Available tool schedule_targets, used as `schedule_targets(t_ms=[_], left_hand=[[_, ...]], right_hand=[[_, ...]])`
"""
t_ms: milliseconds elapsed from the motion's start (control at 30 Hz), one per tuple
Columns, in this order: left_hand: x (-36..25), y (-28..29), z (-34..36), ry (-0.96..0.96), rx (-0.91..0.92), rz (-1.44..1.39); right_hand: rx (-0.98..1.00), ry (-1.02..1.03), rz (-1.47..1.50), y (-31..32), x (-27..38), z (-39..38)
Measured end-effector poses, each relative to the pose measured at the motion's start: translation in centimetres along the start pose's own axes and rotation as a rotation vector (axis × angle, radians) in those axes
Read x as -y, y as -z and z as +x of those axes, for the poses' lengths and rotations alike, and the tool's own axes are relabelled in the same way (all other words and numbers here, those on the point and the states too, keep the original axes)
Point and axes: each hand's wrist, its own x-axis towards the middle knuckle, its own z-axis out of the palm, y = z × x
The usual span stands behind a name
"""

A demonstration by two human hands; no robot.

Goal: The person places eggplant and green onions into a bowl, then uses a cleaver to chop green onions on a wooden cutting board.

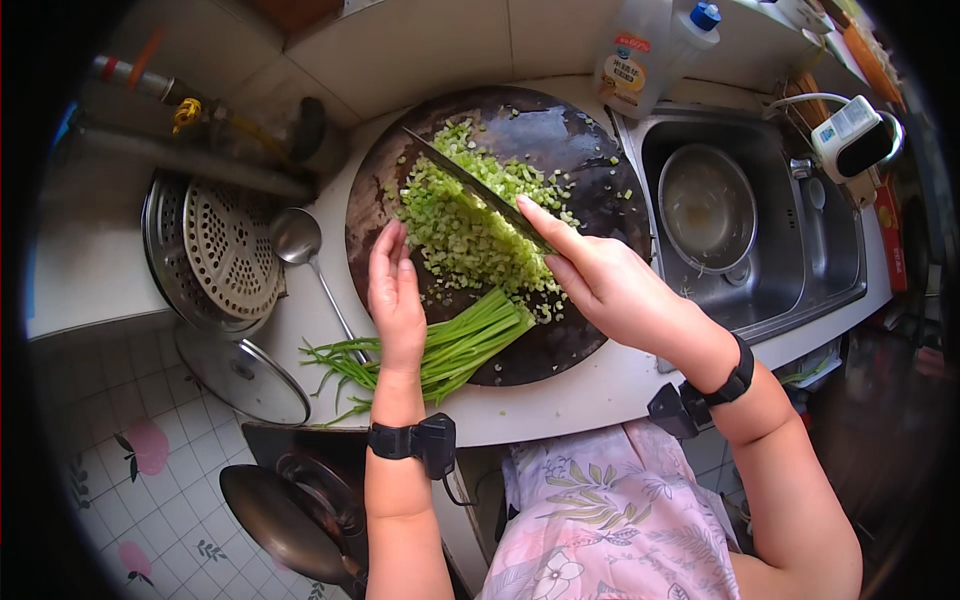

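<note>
My right hand [622,292] grips a kitchen knife [478,190], its handle mostly hidden in my fist. The dark blade slants up and left across a heap of finely chopped green stalks [455,245]. Beside the heap's left edge is my left hand [397,305], fingers stretched out and holding nothing. A bunch of long, uncut green stalks [465,350] lies below the heap, cut ends to the right, thin tips hanging past the board's lower left. Heap and knife are on a round, dark chopping board [600,215], where small bits lie scattered.
A metal ladle [330,290] lies left of the board, near a perforated steamer plate [232,250] and a glass lid [245,380]. On the right, a steel sink [820,240] holds a metal bowl [708,210]. Plastic bottles [637,60] stand behind. A dark pan [285,520] sits lower left.
</note>
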Motion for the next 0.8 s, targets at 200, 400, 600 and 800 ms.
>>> schedule_targets(t_ms=[200, 400, 600, 800], left_hand=[[0.3, -0.2, -0.5, 0.020, -0.120, -0.168], [-0.6, 0.4, -2.3, 0.027, -0.184, 0.303], [-3.0, 0.0, -6.2, -0.108, 0.040, 0.845], [-3.1, -1.1, -7.9, -0.033, 0.122, 0.920]], right_hand=[[0.022, 0.111, -0.064, -1.2, 0.3, 0.5], [0.010, 0.121, -0.040, -1.2, 0.0, 0.3], [0.048, 0.072, -0.054, -1.5, 0.0, 0.1], [0.068, 0.100, -0.073, -1.9, -0.4, 0.0]])
